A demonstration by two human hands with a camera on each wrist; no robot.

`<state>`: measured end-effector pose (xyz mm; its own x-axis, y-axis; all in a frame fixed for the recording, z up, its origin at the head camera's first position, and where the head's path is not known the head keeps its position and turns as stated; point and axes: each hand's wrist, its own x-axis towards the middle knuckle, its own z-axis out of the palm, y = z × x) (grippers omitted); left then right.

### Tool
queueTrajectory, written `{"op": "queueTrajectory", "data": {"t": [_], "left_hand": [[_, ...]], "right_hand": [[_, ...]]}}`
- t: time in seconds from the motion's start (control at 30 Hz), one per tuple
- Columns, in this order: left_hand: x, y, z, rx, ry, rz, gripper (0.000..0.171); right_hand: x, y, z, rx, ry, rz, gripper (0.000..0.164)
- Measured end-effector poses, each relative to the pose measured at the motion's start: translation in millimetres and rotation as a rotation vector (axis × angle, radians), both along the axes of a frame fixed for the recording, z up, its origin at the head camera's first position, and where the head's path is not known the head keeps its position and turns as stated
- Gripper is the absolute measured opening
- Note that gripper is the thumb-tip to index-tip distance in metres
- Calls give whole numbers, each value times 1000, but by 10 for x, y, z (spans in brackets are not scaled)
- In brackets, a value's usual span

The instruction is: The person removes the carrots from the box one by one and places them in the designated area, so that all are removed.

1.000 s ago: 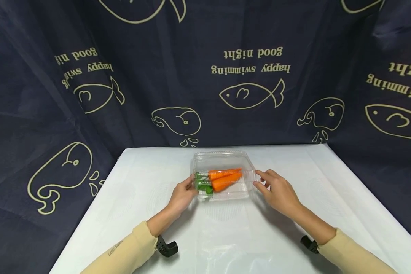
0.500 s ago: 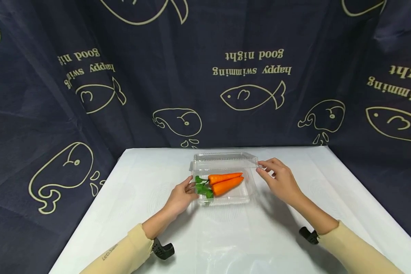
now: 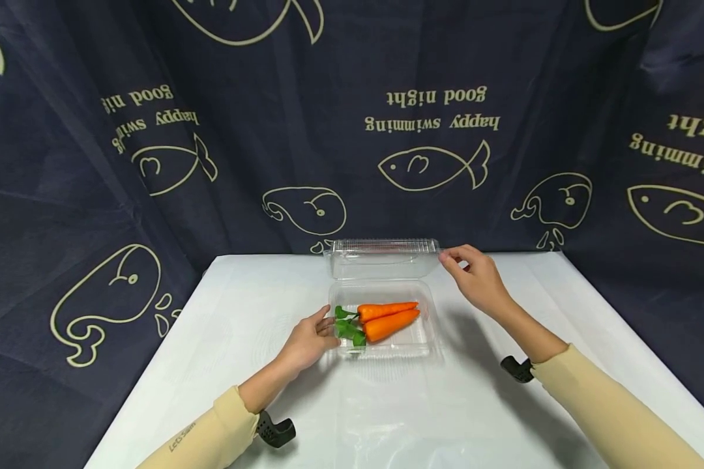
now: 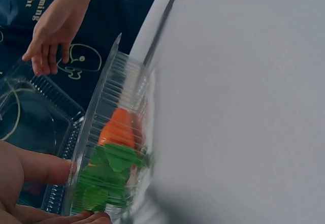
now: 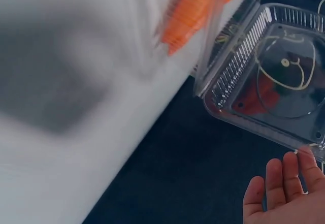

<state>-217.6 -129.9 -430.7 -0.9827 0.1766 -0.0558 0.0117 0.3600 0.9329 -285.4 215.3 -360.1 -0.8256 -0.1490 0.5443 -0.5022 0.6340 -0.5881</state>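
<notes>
A clear plastic clamshell box [image 3: 387,352] stands on the white table in the head view, its hinged lid [image 3: 381,264] tipped up and back. Two orange carrots [image 3: 392,324] with green leafy tops [image 3: 352,333] lie inside, tips to the right. My left hand [image 3: 306,340] rests on the box's left side, its fingers spread along the wall; in the left wrist view a straight finger [image 4: 48,168] touches the rim. With thumb and index finger my right hand [image 3: 478,277] pinches the lid's right corner. The thumb is hidden in the right wrist view.
The white table [image 3: 375,410] ends just behind the raised lid. A dark blue curtain [image 3: 234,215] with fish and whale drawings hangs behind it and at both sides. Black bands [image 3: 276,430] sit at both wrists.
My right hand has moved up and away with the lid, swinging it from over the carrots to a raised position at the back. My left hand has stayed at the box's left side.
</notes>
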Motion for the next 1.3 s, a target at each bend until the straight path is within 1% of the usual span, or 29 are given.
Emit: {"op": "queueTrajectory", "data": {"t": [0.33, 0.6, 0.73, 0.83, 0.97, 1.1, 1.3], "left_hand": [[-5, -17, 7, -15, -4, -18, 82], [3, -21, 4, -27, -10, -20, 82], [7, -25, 27, -33, -5, -23, 82], [14, -29, 48, -35, -7, -26, 82], [27, -37, 59, -31, -9, -27, 82], [41, -48, 57, -26, -12, -25, 82], [65, -53, 48, -26, -23, -31, 82]], "right_hand": [[-217, -36, 113, -21, -16, -13, 31], [-367, -52, 127, -18, -20, -32, 30], [-439, -51, 159, -9, -40, -37, 30], [-483, -52, 188, -4, -78, -36, 30], [-542, -53, 210, -1, -152, -35, 32], [-610, -63, 208, 8, -219, -45, 35], [-694, -78, 186, 17, -325, -54, 32]]}}
